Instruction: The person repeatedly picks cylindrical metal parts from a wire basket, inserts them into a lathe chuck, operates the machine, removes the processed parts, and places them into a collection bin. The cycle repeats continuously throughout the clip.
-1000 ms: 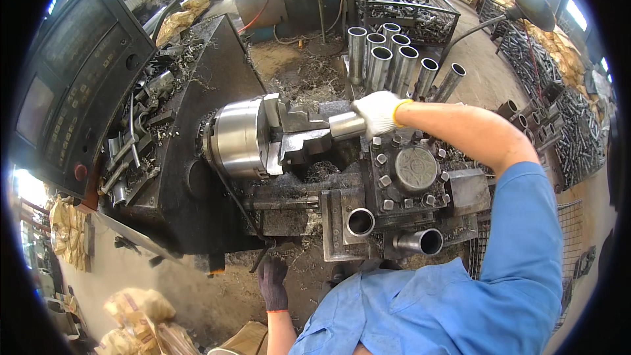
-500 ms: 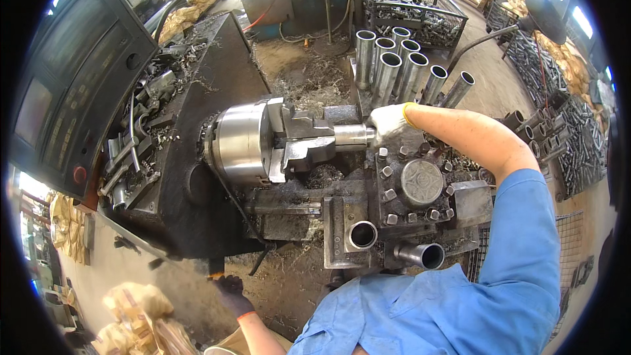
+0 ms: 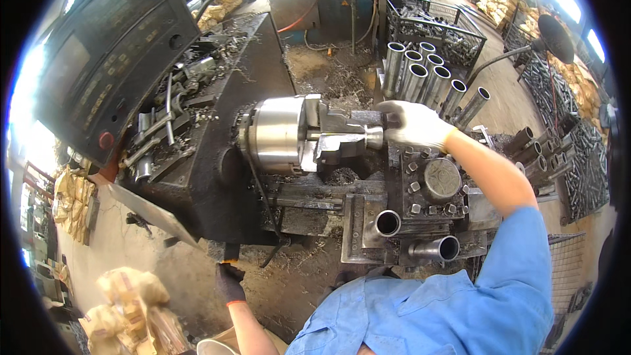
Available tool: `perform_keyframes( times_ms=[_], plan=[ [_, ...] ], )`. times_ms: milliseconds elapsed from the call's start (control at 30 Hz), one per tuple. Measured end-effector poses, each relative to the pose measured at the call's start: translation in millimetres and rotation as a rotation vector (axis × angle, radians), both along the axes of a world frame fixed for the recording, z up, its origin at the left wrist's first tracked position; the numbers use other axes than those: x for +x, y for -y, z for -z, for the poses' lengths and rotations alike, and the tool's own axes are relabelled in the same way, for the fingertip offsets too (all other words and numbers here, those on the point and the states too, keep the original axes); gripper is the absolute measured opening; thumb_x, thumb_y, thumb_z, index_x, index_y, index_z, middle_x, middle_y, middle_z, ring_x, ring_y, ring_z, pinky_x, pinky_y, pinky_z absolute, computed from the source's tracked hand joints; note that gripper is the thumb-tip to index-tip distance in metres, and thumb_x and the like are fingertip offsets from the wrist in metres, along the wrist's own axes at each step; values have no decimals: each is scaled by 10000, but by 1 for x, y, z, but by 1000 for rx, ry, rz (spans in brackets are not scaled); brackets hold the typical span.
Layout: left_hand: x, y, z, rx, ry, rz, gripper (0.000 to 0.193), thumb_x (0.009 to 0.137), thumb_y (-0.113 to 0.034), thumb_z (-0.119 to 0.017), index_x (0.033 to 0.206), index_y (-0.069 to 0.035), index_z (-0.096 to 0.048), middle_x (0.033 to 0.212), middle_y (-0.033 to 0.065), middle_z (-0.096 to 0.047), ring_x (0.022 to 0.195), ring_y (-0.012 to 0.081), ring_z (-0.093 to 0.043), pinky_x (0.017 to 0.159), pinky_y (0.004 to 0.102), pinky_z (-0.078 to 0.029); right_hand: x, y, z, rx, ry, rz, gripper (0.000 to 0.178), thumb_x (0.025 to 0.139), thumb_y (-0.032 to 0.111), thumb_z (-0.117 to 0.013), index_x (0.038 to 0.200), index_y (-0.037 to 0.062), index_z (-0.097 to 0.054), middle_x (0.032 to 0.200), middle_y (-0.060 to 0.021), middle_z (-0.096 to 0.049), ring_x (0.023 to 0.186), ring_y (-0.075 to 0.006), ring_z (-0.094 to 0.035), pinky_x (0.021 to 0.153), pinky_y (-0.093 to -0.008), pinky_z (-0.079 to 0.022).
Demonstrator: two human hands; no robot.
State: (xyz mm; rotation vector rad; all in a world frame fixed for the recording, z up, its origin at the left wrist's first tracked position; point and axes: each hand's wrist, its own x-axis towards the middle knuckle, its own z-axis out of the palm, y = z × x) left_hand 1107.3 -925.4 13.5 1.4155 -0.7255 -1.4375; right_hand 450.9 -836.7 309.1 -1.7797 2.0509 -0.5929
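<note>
My right hand (image 3: 420,125), in a white glove, is at the free end of a short shiny metal tube (image 3: 374,137). Its fingers and thumb look spread, though motion blurs the glove. The tube sticks out from the dark jaws (image 3: 338,143) of a lathe chuck (image 3: 277,134). Low on the left, my left hand (image 3: 229,283) wears a dark glove with an orange cuff. Its fingers are curled just below a dark block (image 3: 222,250) with an orange edge; what they grip is hidden.
A bolted tool post (image 3: 442,179) stands right of the chuck. One tube (image 3: 388,223) is upright and another (image 3: 435,248) lies near me. Several tubes (image 3: 415,82) stand behind. A control cabinet (image 3: 98,59) rises at left; paper sacks (image 3: 128,309) lie on the floor.
The view has shifted, so the machine sits further right. Less of the tube shows beyond the jaws. My right hand is closer to the jaws, with its fingers more spread; my left hand is near the dark block.
</note>
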Motion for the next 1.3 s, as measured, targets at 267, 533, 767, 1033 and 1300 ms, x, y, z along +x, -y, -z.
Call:
perform_keyframes(
  times_ms=[267,533,767,1033,1300],
  plan=[
    [-95,30,-258,-1238,1182,-228,472,992,-164,-670,1426,8,-606,1338,203,-697,1282,381,-627,1099,483,-485,65,-216,7,-671,247,709,367,900,76,-750,1248,-39,-729,1147,-146,-779,1001,-199,-736,909,-325,-596],
    [-160,231,-414,-564,1807,118,791,1056,-483,-504,1720,-212,-168,1235,202,-759,1124,414,-745,945,607,-546,113,-320,67,-675,326,900,272,927,79,-732,1167,-49,-741,1043,-106,-767,911,-158,-692,840,-302,-566],
    [-173,98,-354,-1484,1373,-92,605,1032,-319,-672,1572,-134,-471,1369,177,-709,1191,389,-714,913,549,-577,128,-344,76,-535,257,972,276,889,67,-747,1151,-14,-779,1055,-136,-809,909,-195,-754,848,-312,-596],
    [-149,-212,-42,-67,782,949,467,1011,-440,-656,1339,-110,-699,1266,165,-757,1207,321,-718,1022,418,-552,102,-316,111,-226,641,573,799,776,184,-880,1479,-6,-550,1306,-178,-730,1028,-212,-757,894,-336,-606],
    [-85,-360,-50,181,916,827,537,1019,-501,-584,1398,-131,-673,1307,156,-747,1247,338,-696,1070,419,-516,151,-249,122,-200,252,231,341,791,226,-908,1054,67,-761,957,-77,-790,869,-156,-746,838,-332,-610]
  ],
)
